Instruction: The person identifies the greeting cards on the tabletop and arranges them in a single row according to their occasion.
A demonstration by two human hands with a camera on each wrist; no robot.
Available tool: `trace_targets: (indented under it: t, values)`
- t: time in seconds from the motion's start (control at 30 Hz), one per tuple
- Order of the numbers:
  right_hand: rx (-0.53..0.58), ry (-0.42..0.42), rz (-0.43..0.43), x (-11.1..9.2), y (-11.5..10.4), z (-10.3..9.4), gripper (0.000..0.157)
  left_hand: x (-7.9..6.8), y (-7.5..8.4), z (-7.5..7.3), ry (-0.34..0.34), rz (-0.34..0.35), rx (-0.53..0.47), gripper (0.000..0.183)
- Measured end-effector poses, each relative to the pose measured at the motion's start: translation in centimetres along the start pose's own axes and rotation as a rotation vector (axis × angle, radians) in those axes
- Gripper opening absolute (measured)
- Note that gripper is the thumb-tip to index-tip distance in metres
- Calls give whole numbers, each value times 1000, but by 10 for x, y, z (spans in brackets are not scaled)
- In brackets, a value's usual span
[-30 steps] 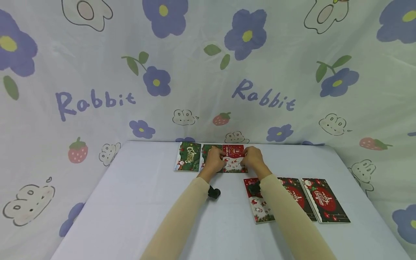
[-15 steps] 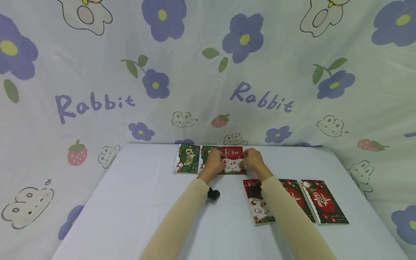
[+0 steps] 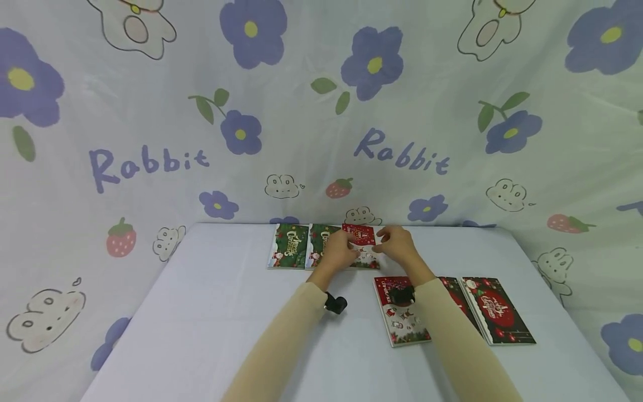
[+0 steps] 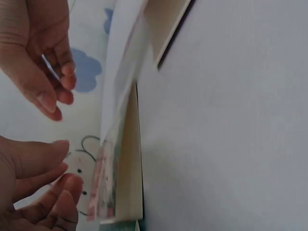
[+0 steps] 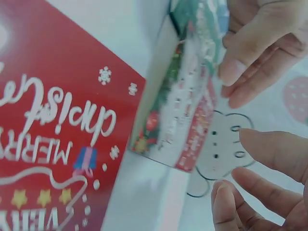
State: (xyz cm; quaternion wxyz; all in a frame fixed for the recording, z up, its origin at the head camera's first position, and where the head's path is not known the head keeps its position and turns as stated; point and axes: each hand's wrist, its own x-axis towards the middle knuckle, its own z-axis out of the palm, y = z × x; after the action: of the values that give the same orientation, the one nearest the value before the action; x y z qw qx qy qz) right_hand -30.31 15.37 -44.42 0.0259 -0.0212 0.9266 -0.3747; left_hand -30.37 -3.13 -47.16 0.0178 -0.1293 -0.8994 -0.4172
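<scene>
Three Christmas-cover notebooks lie side by side at the table's back edge: a green notebook (image 3: 288, 245), a second green notebook (image 3: 315, 247) and a red-and-white notebook (image 3: 369, 262). My left hand (image 3: 339, 250) hovers over the seam between the second green one and the red one, partly hiding both. My right hand (image 3: 400, 245) is at the red one's right edge. Both wrist views show loosely bent fingers apart from the books: left-hand fingers (image 4: 53, 187) and right-hand fingers (image 5: 264, 187), with nothing between them.
Closer on the right lie another red-and-white notebook (image 3: 397, 326), a dark notebook (image 3: 456, 296) partly under the right sleeve, and a second dark notebook (image 3: 497, 310). A flower-and-rabbit printed cloth (image 3: 301, 134) hangs directly behind the white table (image 3: 201, 312).
Both hands have come off the red-and-white notebook at the back; the left moved slightly right over it, the right slightly away rightward. The back notebooks keep their row.
</scene>
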Motion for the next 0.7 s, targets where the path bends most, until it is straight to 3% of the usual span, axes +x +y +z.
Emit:
trace_targets:
  t: [0.13,0.47,0.7]
  values:
    - [30,23,-6,-12,4,-9,43,-8,9,9,-29,-10,-48,28]
    - [51,15,12,-45,27,-16,41,-32,25,31,-90,12,-61,18]
    - [90,33,39,-64,43,-14,36,-46,29,38,-91,-35,-53,20]
